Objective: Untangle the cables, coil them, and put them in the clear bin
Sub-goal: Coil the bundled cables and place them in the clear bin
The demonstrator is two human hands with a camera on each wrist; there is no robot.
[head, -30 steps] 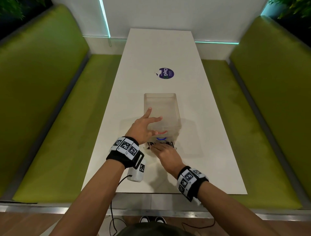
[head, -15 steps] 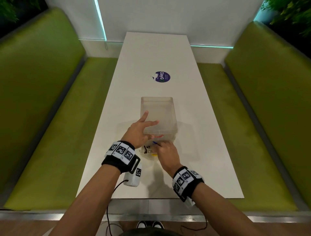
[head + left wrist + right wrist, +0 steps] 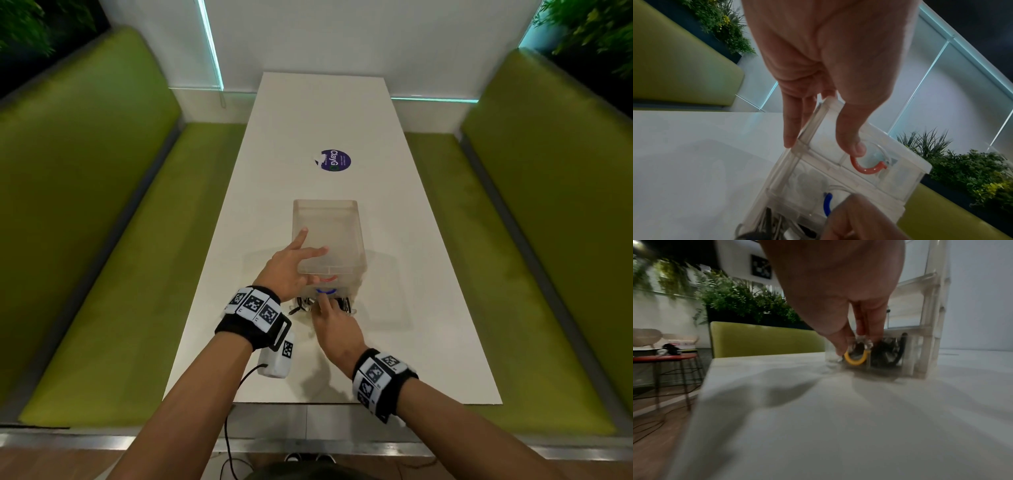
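A stack of clear bin drawers (image 3: 325, 236) stands mid-table. My left hand (image 3: 310, 257) braces its near left top corner, straight fingers (image 3: 790, 129) on the side wall and thumb on the front by the red handle (image 3: 867, 168). Below that sits a blue handle (image 3: 827, 204). My right hand (image 3: 322, 303) is at the bottom drawer and pinches its yellow handle (image 3: 856, 360) between thumb and fingers (image 3: 871, 327). Dark tangled cables (image 3: 887, 350) lie inside that bottom drawer and show on both sides of my fingers, as cables (image 3: 303, 305) in the head view.
The white table (image 3: 428, 308) runs away from me between two green benches (image 3: 102, 240). A purple round sticker (image 3: 335, 161) lies beyond the bin. A black lead (image 3: 239, 383) hangs from the wrist unit over the near table edge.
My right hand, drawn slightly back at the drawer half a second ago, has moved forward against the bottom drawer front. My left hand has kept its place on the bin's corner.
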